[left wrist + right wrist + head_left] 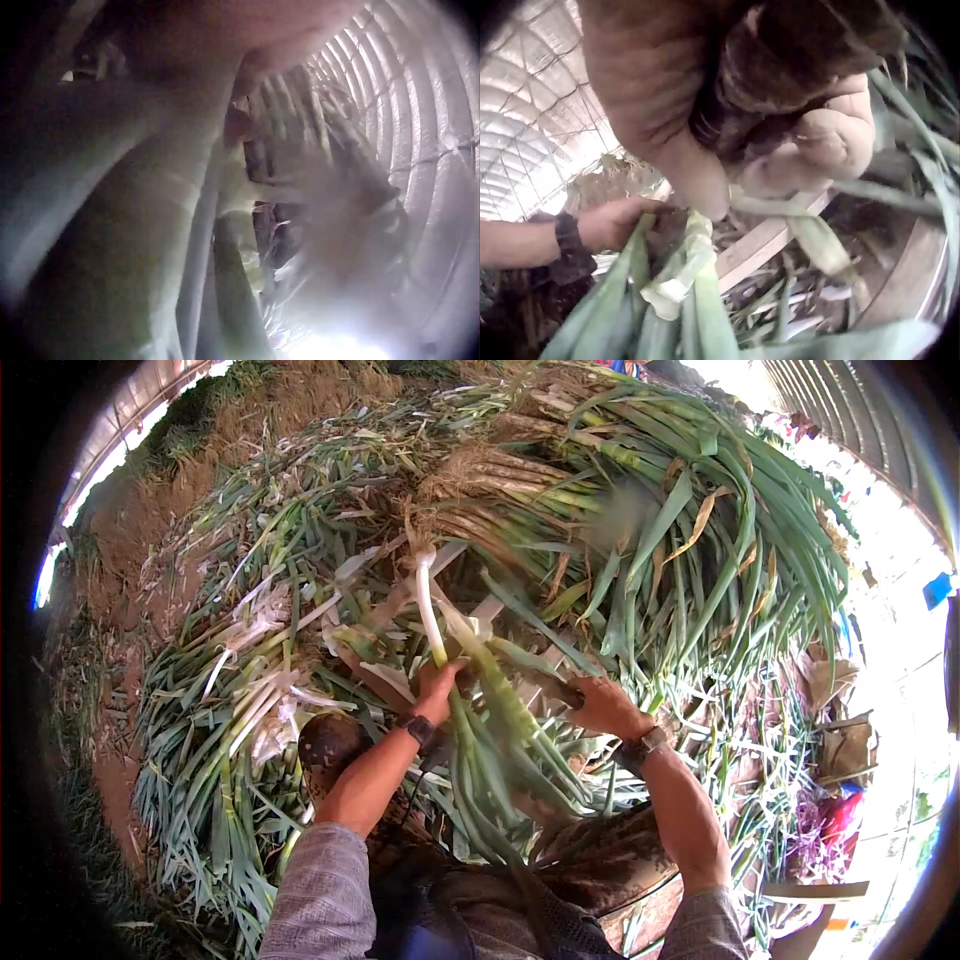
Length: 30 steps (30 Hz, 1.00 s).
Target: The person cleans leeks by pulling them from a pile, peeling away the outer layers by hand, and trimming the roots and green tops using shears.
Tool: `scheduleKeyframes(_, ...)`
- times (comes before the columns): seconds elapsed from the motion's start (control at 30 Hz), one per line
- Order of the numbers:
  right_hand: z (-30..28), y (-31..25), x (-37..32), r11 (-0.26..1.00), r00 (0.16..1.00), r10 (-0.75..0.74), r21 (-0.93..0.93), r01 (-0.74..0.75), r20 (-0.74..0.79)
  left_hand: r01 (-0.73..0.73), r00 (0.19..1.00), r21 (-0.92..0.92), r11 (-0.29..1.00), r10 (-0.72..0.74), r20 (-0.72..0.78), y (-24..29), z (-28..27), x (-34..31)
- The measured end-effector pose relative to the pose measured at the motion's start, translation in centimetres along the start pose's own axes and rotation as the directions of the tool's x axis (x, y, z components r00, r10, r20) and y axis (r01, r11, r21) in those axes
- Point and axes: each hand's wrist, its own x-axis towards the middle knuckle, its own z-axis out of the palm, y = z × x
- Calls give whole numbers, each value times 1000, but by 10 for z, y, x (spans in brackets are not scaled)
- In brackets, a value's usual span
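My left hand (436, 696) grips a long green onion (429, 605) around its stem, just below the white part. Its roots point away from me and its green leaves hang towards my lap. A loosened, pale green outer leaf (510, 710) hangs beside the stem. To the right, my right hand (605, 708) has its fingers curled, and a thin leaf (810, 217) runs out from between thumb and fingertips. A dark rounded thing (780, 60) fills that palm; I cannot tell its kind. Blurred leaves (112, 247) cover much of the left wrist view.
A big heap of green onions (700, 530) lies ahead and to the right, roots towards the middle. More green onions (230, 730) lie at left beside bare soil (120, 710). Loose leaves and trimmings lie around my knees. A cardboard box (848, 750) stands at far right.
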Motion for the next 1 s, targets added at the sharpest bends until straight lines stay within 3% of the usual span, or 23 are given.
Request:
scheduleKeyframes(0.07, -10, -5, -3, 991, 981, 134, -26, -132, 137, -57, 998, 8, 998, 57, -40, 12, 5, 3)
scheduleKeyframes(0.1, -6, 0, -7, 996, 995, 30, -85, -21, 99, -108, 991, 20, 994, 109, -82, 17, 6, 6)
scheduleKeyframes(0.13, -6, 1, -9, 996, 994, 29, -85, -20, 105, -104, 991, 18, 994, 105, -86, 19, 6, 10)
scheduleKeyframes(0.2, -10, -1, -15, 972, 973, 199, 103, -210, 114, -169, 978, -158, 973, 186, 99, 27, 12, 14)
scheduleKeyframes(0.27, -8, 13, -17, 971, 977, 193, 128, -203, 87, -153, 977, -197, 968, 178, 114, 24, 18, 18)
scheduleKeyframes(0.37, -9, 17, -22, 989, 988, 141, 28, -143, 63, -191, 969, -83, 978, 201, 141, 11, 22, 38)
scheduleKeyframes(0.47, -2, 24, -22, 995, 993, 92, -31, -90, 72, -243, 968, -8, 970, 243, 67, 2, 21, 58)
scheduleKeyframes(0.53, 5, 31, -24, 997, 997, 77, -12, -77, 32, -227, 972, 54, 972, 230, -51, 1, 23, 63)
scheduleKeyframes(0.6, 5, 34, -23, 997, 996, 83, -6, -83, 20, -215, 975, 96, 972, 219, -33, 14, 25, 50)
scheduleKeyframes(0.7, 4, 33, -20, 992, 992, 129, -6, -129, 1, -42, 987, -141, 989, 63, 148, 25, 24, 41)
scheduleKeyframes(0.77, 1, 27, -17, 985, 985, 172, 10, -172, 3, -4, 986, -142, 990, 27, 166, 28, 25, 38)
scheduleKeyframes(0.83, 1, 23, -16, 971, 971, 231, 39, -234, 65, 63, 968, -134, 989, -28, 248, 26, 24, 42)
scheduleKeyframes(0.87, -2, 20, -18, 971, 971, 231, 40, -234, 59, 59, 968, -132, 990, -24, 251, 30, 26, 34)
scheduleKeyframes(0.93, -12, 9, -21, 919, 932, 306, 193, -342, 194, 97, 978, -118, 988, -73, 196, 39, 32, 8)
scheduleKeyframes(0.97, -3, 30, -21, 948, 976, 155, 256, -190, 151, -709, 701, 228, 667, 634, 327, -56, -7, 112)
scheduleKeyframes(1.0, -1, 37, -23, 948, 977, 157, 254, -191, 145, -712, 697, 224, 665, 636, 329, -39, -1, 96)
